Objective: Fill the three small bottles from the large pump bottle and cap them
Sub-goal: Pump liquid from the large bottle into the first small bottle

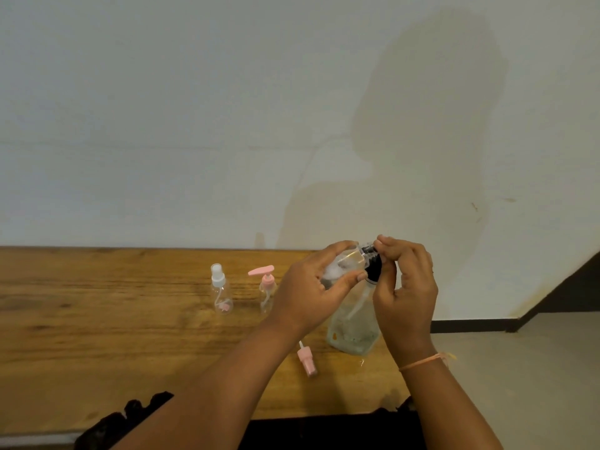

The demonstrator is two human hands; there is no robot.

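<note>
Gripping a small clear plastic bottle (349, 262), the left hand (310, 289) meets the right hand (407, 282) pinching a black pump (374, 270) above the brown wooden desk (113, 336), stained white wall (194, 125) beyond.

No legible text, brand, number or sign recorded in the head view.

Surfaces checked:
- large clear plastic pump bottle (354, 326): faint coloured specks low on the body, too blurred to read as print.
- small clear plastic bottle (349, 262), held tilted at the black pump head: no readable label.
- small clear bottle with white spray cap (221, 295): no readable label.
- small clear bottle with pink pump top (267, 289): no readable label.
</note>
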